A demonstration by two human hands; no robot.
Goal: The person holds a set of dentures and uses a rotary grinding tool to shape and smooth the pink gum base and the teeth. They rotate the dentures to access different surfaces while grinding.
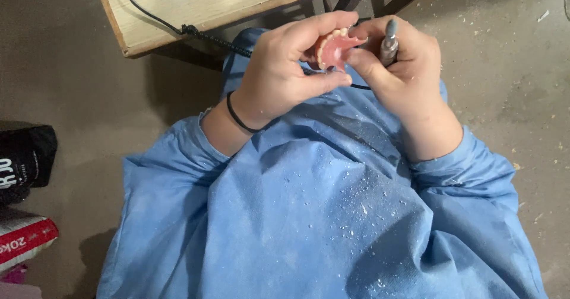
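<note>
A pink denture (332, 48) with a row of pale teeth sits just above the person's lap, held up between both hands in front of the edge of a wooden surface (196, 5). The left hand (285, 73) has a closed grip on it, thumb below and fingers curled over the top rim. The right hand (404, 61) has its grip wrapped around a slim grey rotary handpiece (389, 41), pointing upward beside the denture, while its thumb presses against the denture's near edge. A black cord (178, 26) runs from the surface down behind the hands. White dust and chips speckle the blue gown (320, 204) over the lap, and more lie on the floor (510, 67). To do this well, it seems wise to keep both hands braced against each other, so the tool tip meets the pink base lightly and the denture cannot twist. A dark bag (24, 156) and a red-and-white packet (24, 239) lie at the left.
</note>
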